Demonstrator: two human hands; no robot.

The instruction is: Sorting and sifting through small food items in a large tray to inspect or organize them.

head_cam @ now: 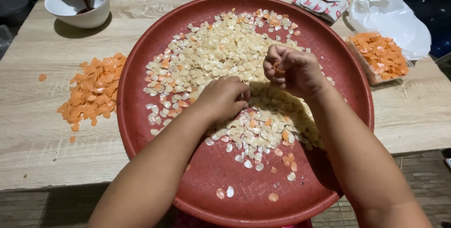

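Observation:
A big round red tray [141,115] lies on the wooden table [28,134], covered with many small white and orange shells [211,54]. My left hand [223,97] rests fingers-down on the shells at the tray's middle, its fingertips curled among them. My right hand [293,69] hovers just above the pile, fingers curled shut, with small orange shells pinched inside it.
A heap of orange shells [94,89] lies on the table left of the tray. More orange shells [380,54] fill a clear bag at the right, beside a white plastic bag [390,14]. At far left another person's hand is in a white bowl [77,7]. A patterned pouch [322,0] lies behind.

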